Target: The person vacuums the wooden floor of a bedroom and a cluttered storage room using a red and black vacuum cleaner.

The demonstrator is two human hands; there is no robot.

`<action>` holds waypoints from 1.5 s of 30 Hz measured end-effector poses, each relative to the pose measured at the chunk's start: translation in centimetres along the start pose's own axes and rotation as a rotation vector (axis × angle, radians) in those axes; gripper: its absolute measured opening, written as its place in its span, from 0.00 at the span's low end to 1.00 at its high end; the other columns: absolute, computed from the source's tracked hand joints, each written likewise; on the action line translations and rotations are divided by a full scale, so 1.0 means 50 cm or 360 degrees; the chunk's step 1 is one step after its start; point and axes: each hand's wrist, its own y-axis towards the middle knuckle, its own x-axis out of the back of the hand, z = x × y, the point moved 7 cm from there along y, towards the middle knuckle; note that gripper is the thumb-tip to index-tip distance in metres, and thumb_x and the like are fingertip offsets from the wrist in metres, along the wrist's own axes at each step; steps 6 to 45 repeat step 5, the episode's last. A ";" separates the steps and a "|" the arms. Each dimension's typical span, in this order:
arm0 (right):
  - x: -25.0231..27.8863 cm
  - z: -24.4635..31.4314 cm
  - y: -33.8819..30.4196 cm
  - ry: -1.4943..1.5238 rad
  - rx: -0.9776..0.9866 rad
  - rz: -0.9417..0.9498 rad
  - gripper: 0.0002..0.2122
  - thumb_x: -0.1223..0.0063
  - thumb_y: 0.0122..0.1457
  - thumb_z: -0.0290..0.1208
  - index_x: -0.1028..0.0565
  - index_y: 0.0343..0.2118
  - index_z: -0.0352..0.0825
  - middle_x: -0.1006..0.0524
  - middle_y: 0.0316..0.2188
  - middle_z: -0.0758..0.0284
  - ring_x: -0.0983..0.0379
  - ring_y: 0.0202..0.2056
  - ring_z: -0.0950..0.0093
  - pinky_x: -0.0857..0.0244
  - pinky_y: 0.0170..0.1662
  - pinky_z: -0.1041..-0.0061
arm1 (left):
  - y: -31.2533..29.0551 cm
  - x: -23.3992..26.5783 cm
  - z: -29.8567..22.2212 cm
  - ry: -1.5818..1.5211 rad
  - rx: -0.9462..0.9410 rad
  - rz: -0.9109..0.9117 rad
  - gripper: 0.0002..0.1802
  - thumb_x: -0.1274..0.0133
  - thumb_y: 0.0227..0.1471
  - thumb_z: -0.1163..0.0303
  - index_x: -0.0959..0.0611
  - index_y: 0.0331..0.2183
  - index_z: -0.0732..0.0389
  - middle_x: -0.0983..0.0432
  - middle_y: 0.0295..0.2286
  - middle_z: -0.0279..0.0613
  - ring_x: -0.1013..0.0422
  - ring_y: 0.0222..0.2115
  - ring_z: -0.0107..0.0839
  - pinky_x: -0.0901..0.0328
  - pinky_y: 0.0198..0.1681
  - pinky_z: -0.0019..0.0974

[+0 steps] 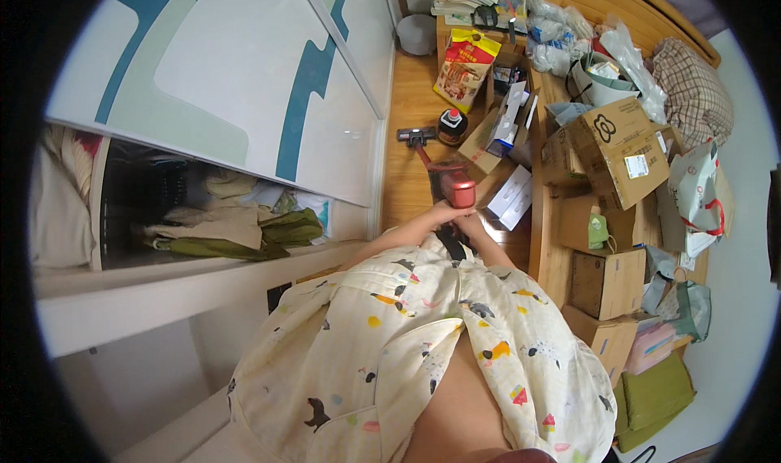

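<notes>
A red stick vacuum cleaner (pixel 460 191) stands out in front of my body, its shiny red body close to my hands. Its dark floor head (pixel 416 135) rests on the wooden floor farther off, joined by a red tube. My left hand (pixel 444 212) is closed on the near end of the vacuum, beneath the red body. Right beside it, my right hand (pixel 468 222) is closed at the same end; its fingers are partly hidden. A black strap-like piece (pixel 451 245) shows just below the hands.
Left, a white-and-teal sliding wardrobe door (pixel 236 64) stands above an open compartment of clothes (pixel 236 227). Ahead are a dark bottle with a red cap (pixel 452 127), a red-yellow bag (pixel 466 70) and a white box (pixel 511 198). Cardboard boxes (pixel 614 154) crowd the right.
</notes>
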 end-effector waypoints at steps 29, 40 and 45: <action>0.387 -0.016 -0.245 -0.0233 0.0073 -0.0042 0.08 0.53 0.44 0.28 0.32 0.29 0.32 0.30 0.17 0.69 0.36 0.15 0.81 0.43 0.14 0.82 | -0.054 -0.423 -0.150 0.0074 0.0101 -0.0120 0.29 0.41 0.29 0.48 0.25 0.33 0.56 0.31 0.21 0.36 0.37 0.18 0.26 0.42 0.18 0.28; 0.387 -0.016 -0.245 -0.0233 0.0073 -0.0042 0.08 0.53 0.44 0.28 0.32 0.29 0.32 0.30 0.17 0.69 0.36 0.15 0.81 0.43 0.14 0.82 | -0.054 -0.423 -0.150 0.0074 0.0101 -0.0120 0.29 0.41 0.29 0.48 0.25 0.33 0.56 0.31 0.21 0.36 0.37 0.18 0.26 0.42 0.18 0.28; 0.387 -0.016 -0.245 -0.0233 0.0073 -0.0042 0.08 0.53 0.44 0.28 0.32 0.29 0.32 0.30 0.17 0.69 0.36 0.15 0.81 0.43 0.14 0.82 | -0.054 -0.423 -0.150 0.0074 0.0101 -0.0120 0.29 0.41 0.29 0.48 0.25 0.33 0.56 0.31 0.21 0.36 0.37 0.18 0.26 0.42 0.18 0.28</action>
